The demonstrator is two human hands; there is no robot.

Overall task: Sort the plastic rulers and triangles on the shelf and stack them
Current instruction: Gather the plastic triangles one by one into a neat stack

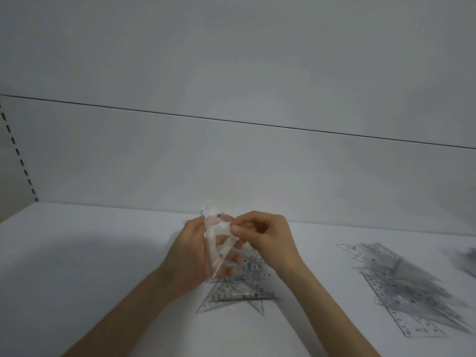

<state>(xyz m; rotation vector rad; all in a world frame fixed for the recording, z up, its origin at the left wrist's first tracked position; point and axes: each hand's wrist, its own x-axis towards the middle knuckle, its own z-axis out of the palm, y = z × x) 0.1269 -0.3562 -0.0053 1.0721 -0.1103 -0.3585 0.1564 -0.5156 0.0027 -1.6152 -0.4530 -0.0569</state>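
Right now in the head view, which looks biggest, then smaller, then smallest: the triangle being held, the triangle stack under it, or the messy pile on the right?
1. messy pile
2. triangle stack, partly hidden
3. held triangle, though it is nearer the camera, so these last two are unsure

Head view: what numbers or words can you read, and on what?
"0 1 2 3": clear plastic straight ruler, right pile.
"0 1", "3 4 5": stacked clear plastic triangles.
Marks on the held clear plastic triangle: blurred, unreadable.
No words or brands.
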